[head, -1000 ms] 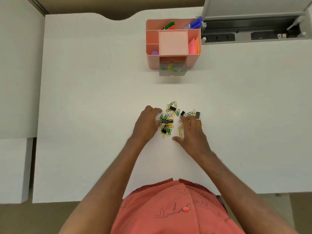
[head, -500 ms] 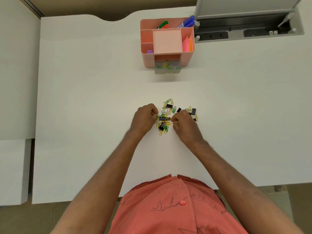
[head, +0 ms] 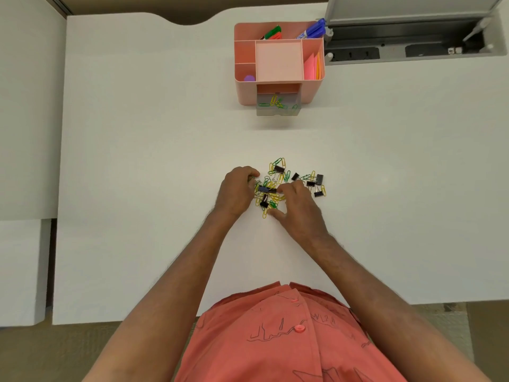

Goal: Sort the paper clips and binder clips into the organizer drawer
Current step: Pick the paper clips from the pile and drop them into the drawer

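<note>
A pile of clips (head: 278, 186) lies in the middle of the white surface (head: 137, 161). The paper clips are thin bent wire loops in yellow and green, and the binder clips are small, black and boxy with shiny wire handles. More binder clips (head: 316, 183) sit just beside the pile at 3 o'clock. The left hand (head: 238, 193) is at the pile's 9 o'clock edge with its fingers curled in tight; I cannot tell if it holds a clip. The right hand (head: 298, 212) rests at 5 o'clock of the pile, its fingers spread a little and touching the clips, thumb apart, gripping nothing clear. At 12 o'clock, well apart, stands a smooth pink plastic organizer (head: 245, 89). Its see-through drawer (head: 276, 111) is pulled out, with a few green and yellow paper clips inside.
</note>
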Tool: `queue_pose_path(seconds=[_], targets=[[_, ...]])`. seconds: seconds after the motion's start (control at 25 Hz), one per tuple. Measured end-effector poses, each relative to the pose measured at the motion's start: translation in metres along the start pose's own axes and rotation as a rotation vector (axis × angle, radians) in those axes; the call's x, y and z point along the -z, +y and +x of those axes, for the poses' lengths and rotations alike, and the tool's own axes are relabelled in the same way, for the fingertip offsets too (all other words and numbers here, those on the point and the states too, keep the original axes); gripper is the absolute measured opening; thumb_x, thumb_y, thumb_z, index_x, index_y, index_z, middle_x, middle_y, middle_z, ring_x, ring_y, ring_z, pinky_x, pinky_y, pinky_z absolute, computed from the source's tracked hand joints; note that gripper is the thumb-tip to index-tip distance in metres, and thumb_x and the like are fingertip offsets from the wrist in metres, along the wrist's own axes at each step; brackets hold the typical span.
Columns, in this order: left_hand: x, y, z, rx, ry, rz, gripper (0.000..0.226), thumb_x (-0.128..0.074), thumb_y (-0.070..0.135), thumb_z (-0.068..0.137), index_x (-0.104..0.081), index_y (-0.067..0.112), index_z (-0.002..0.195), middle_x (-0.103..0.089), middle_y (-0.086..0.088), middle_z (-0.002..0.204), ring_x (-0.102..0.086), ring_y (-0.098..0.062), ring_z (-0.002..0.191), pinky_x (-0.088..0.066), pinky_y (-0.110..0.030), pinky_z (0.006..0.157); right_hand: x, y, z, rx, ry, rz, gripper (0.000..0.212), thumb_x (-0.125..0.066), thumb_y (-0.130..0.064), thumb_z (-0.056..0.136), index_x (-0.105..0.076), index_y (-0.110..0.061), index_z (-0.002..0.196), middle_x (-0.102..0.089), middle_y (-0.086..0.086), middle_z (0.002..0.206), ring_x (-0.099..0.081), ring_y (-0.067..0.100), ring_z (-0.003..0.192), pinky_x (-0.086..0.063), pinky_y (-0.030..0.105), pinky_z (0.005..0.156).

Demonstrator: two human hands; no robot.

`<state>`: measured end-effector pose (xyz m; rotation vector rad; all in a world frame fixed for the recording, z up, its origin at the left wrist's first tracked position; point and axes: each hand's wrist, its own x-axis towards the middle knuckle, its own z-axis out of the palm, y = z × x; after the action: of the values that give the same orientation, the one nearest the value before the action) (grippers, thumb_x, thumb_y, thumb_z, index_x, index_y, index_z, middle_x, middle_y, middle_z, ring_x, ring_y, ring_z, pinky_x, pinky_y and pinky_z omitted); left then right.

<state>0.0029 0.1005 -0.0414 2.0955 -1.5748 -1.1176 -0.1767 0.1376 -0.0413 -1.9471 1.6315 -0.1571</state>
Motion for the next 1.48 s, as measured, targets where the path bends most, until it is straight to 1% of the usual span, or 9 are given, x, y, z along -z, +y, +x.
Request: queue_pose_path(seconds=[0.32, 0.52, 0.72, 0.84, 0.92, 1.0, 1.12, 1.28, 1.48], targets=[[0.001, 0.002, 0.002, 0.063, 0.039, -0.109, 0.022, -0.053, 0.002, 0.097, -0.073, 0.012, 0.098, -0.069, -0.003, 0.099, -0.062, -0.016, 0.086, -0.048, -0.027, 0.077, 0.006, 0.004, 0.015, 0.041, 0.001, 0.061, 0.013, -0.070, -0.013, 0.088, -0.063, -0.016, 0.098, -0.052, 0.001, 0.103, -0.055, 0.020, 0.093, -0.053, 0.040, 0.066], [0.007, 0.006, 0.001, 0.143, 0.048, -0.315, 0.023, -0.048, 0.002, 0.098, -0.068, 0.014, 0.093, -0.069, -0.002, 0.078, -0.065, -0.015, 0.072, -0.055, -0.031, 0.074, 0.022, 0.011, 0.017, -0.023, -0.007, 0.194, 0.012, -0.068, -0.012, 0.087, -0.059, -0.020, 0.089, -0.058, -0.004, 0.092, -0.057, 0.017, 0.081, -0.052, 0.039, 0.068], [0.018, 0.017, 0.002, 0.257, 0.002, -0.779, 0.024, -0.042, -0.001, 0.103, -0.063, 0.009, 0.101, -0.070, -0.011, 0.091, -0.070, -0.018, 0.074, -0.059, -0.025, 0.068, 0.038, 0.016, 0.030, -0.300, -0.061, 0.485, 0.017, -0.071, -0.008, 0.087, -0.069, -0.025, 0.090, -0.069, -0.006, 0.086, -0.066, 0.013, 0.079, -0.054, 0.024, 0.069], [0.025, 0.022, 0.007, 0.347, -0.035, -1.011, 0.021, -0.045, 0.000, 0.103, -0.063, 0.005, 0.111, -0.066, -0.011, 0.093, -0.068, -0.020, 0.078, -0.060, -0.025, 0.073, 0.058, 0.008, 0.040, -0.411, -0.108, 0.822, 0.019, -0.071, 0.001, 0.086, -0.075, -0.015, 0.094, -0.074, 0.004, 0.089, -0.070, 0.016, 0.082, -0.060, 0.026, 0.077], [0.029, 0.025, 0.009, 0.340, -0.038, -1.029, 0.020, -0.051, -0.002, 0.101, -0.065, 0.005, 0.114, -0.067, -0.011, 0.096, -0.068, -0.020, 0.081, -0.059, -0.026, 0.077, 0.079, -0.003, 0.050, -0.402, -0.111, 0.976, 0.017, -0.069, 0.005, 0.088, -0.075, -0.007, 0.099, -0.074, 0.008, 0.089, -0.071, 0.019, 0.085, -0.058, 0.018, 0.070], [0.034, 0.033, 0.012, 0.274, -0.001, -0.949, 0.020, -0.055, -0.004, 0.097, -0.067, 0.005, 0.110, -0.068, -0.012, 0.095, -0.069, -0.018, 0.078, -0.059, -0.026, 0.079, 0.100, -0.013, 0.070, -0.317, -0.060, 1.015, 0.017, -0.070, 0.003, 0.089, -0.075, -0.010, 0.098, -0.075, 0.008, 0.091, -0.073, 0.017, 0.086, -0.058, 0.021, 0.079], [0.047, 0.051, 0.020, 0.136, 0.100, -0.771, 0.022, -0.055, -0.004, 0.095, -0.071, 0.009, 0.101, -0.073, -0.008, 0.089, -0.073, -0.017, 0.075, -0.060, -0.027, 0.077, 0.126, -0.026, 0.111, -0.170, 0.085, 0.830, 0.018, -0.072, -0.003, 0.088, -0.077, -0.019, 0.095, -0.077, 0.003, 0.091, -0.074, 0.011, 0.083, -0.059, 0.026, 0.085], [0.067, 0.080, 0.046, -0.061, 0.199, -0.549, 0.027, -0.054, -0.001, 0.096, -0.074, 0.018, 0.097, -0.075, 0.000, 0.085, -0.075, -0.016, 0.077, -0.063, -0.033, 0.080, 0.142, -0.048, 0.158, 0.036, 0.244, 0.252, 0.020, -0.064, -0.008, 0.093, -0.078, -0.021, 0.101, -0.075, -0.005, 0.099, -0.069, 0.010, 0.091, -0.057, 0.027, 0.084], [0.086, 0.109, 0.077, -0.260, 0.318, -0.197, 0.023, -0.061, 0.004, 0.092, -0.078, 0.016, 0.101, -0.077, 0.001, 0.096, -0.072, -0.017, 0.083, -0.060, -0.038, 0.081, 0.131, -0.045, 0.185, 0.158, 0.131, -0.128, 0.032, -0.056, 0.003, 0.088, -0.075, -0.017, 0.105, -0.073, 0.007, 0.109, -0.066, 0.027, 0.097, -0.055, 0.039, 0.081]])
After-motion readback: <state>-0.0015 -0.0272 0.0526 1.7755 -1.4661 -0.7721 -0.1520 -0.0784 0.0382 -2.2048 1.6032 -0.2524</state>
